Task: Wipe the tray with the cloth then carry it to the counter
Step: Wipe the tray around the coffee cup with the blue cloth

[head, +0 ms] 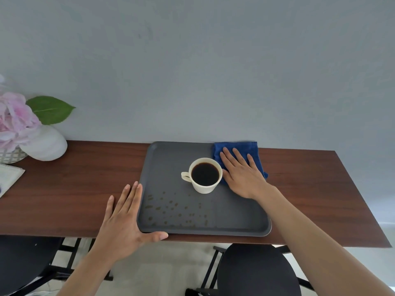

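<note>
From the head camera, a dark grey tray (171,167) is seen lying flat on a brown wooden table (85,174), its far edge close against the grey wall (192,71). The blue cloth (241,149) is pressed onto the tray's far right corner under the right hand (241,174); its fingers are laid flat and slightly spread, with cloth showing beyond the fingertips and at the hand's right side. A cream cup (204,175) of dark coffee is set on the tray just left of that hand. Brown droplets (171,208) are scattered over the tray's near left part. The left hand (121,223) is placed open against the tray's near left corner, fingers straight and close together along the left rim, thumb stretched along the near rim. Pink flowers (15,116) are seen at far left.
</note>
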